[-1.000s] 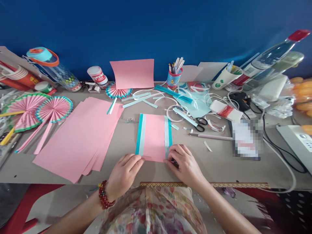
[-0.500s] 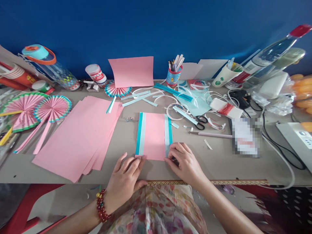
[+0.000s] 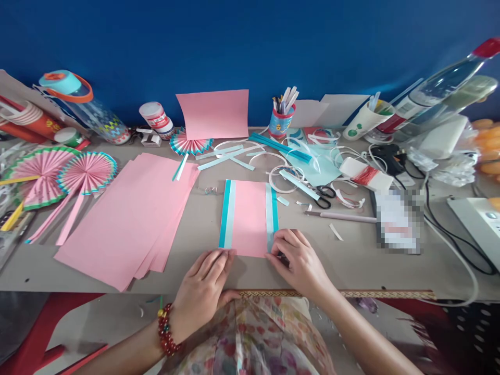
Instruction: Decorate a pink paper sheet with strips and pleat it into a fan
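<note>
Grey desk [image 3: 351,265]: pink sheet [image 3: 250,219], long axis pointing fwd; at near corners, L hand [image 3: 201,284] flat, R hand [image 3: 300,263] pinching edge.

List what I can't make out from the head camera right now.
Striped sheet, near right corner: head view, hidden by the right hand; pinching or just pressing, I cannot tell.
Part of its near edge: head view, under the left hand.
Far fan, upper part: head view, hidden by the upright pink sheet.
Scissors, blades: head view, apparently beneath the pale blue strip.
Power strip: head view, cut off by the right edge.
</note>
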A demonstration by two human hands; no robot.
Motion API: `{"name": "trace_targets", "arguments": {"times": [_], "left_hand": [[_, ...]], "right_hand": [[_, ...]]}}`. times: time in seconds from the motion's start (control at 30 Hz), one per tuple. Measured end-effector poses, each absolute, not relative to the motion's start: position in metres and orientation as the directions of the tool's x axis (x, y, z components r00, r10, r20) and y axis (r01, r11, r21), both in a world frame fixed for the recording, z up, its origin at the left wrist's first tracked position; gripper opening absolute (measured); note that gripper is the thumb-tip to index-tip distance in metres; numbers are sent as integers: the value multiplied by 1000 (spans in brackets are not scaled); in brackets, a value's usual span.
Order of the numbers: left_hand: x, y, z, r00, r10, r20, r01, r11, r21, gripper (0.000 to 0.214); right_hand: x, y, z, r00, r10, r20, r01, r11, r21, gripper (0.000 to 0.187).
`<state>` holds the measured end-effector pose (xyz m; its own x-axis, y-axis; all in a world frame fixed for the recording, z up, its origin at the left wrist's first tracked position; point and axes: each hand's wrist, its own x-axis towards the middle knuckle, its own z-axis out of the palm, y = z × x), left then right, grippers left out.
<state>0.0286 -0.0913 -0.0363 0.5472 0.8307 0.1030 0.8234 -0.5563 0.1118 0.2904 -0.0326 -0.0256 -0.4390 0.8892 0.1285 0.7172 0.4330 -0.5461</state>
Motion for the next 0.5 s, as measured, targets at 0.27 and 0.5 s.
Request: {"name": "trace_targets", "arguments": {"times": [0.27,0.5], "left_hand": [[37,-86,-28,538,841,49,837,-541,82,76],[37,-87,-29,534,844,56,840,-537,75,73]], "right_hand": [[290,-37,-24,-405,906,121,754,406,-517,16],[297,-40,-23,-379,919,110,764,378,-523,14]]}}
